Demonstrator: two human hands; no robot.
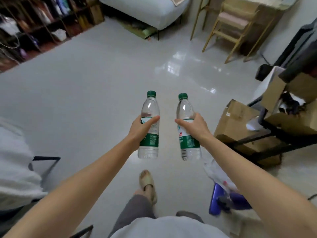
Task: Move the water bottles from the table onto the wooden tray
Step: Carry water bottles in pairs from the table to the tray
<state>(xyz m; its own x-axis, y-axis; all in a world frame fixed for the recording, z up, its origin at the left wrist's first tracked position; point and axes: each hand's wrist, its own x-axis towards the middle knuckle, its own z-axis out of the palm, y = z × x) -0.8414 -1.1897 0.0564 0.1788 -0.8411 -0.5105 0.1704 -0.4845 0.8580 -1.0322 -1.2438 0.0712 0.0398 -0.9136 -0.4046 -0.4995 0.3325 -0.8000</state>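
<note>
Two clear water bottles with green caps and green labels are held upright in the air over a glossy white floor. My left hand (139,128) grips the left bottle (149,110) around its middle. My right hand (195,127) grips the right bottle (185,109) the same way. The bottles are side by side, a small gap apart. Neither a table nor a wooden tray is in view.
Cardboard boxes (235,122) and a black metal frame (274,134) stand at the right. A blue bag (221,201) lies on the floor near my right forearm. A sofa (145,12) and wooden chair (229,26) stand far ahead, shelves (34,23) at far left. My foot (147,184) is below the bottles.
</note>
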